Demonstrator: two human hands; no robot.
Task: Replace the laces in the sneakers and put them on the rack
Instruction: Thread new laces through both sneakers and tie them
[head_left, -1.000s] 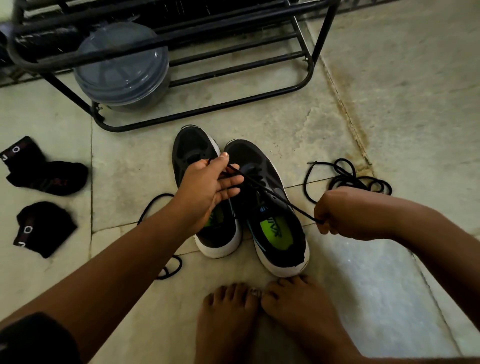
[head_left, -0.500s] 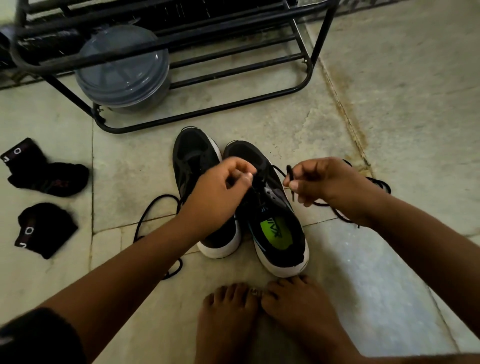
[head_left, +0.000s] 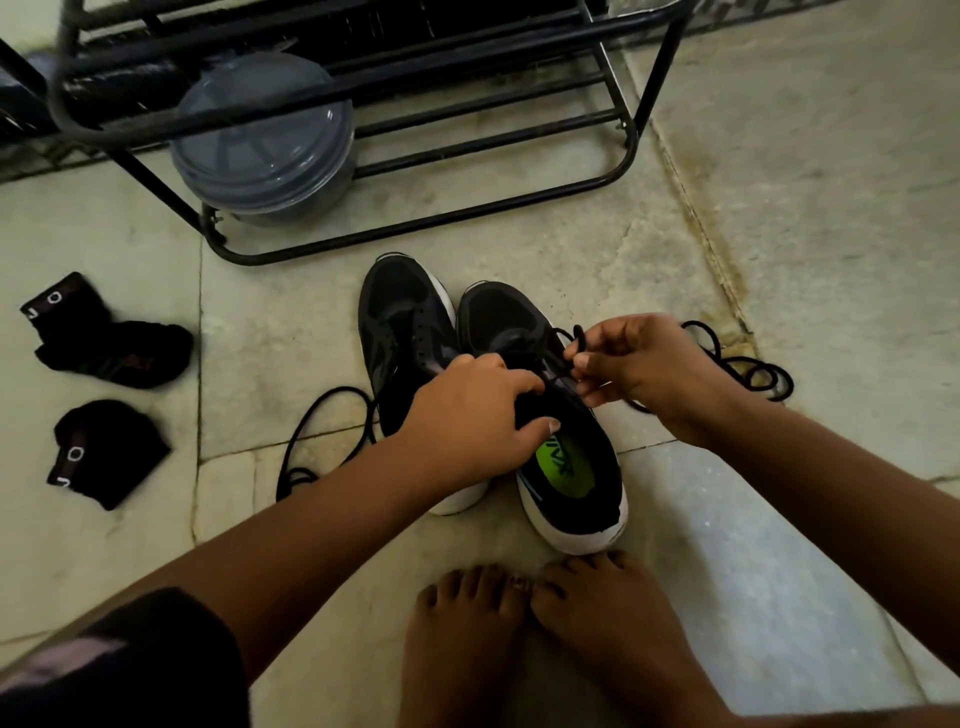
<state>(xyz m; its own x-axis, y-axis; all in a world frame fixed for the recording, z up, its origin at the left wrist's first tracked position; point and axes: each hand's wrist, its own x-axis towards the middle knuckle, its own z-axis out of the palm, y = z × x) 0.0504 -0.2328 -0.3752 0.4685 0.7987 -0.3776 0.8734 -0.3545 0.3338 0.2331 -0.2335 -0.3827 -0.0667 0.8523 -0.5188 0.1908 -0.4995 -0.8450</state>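
The lace is pinched in the right hand just above the eyelets of the right sneaker. The left hand grips that sneaker's tongue area, steadying it. The left sneaker sits touching it, under the left wrist. Judgement: feed the tip straight through the next eyelet, keep the tongue flat, pull slack evenly. The rack stands beyond both hands. The eyelets and lace tip are dark and partly covered by fingers; which eyelet is next cannot be told.
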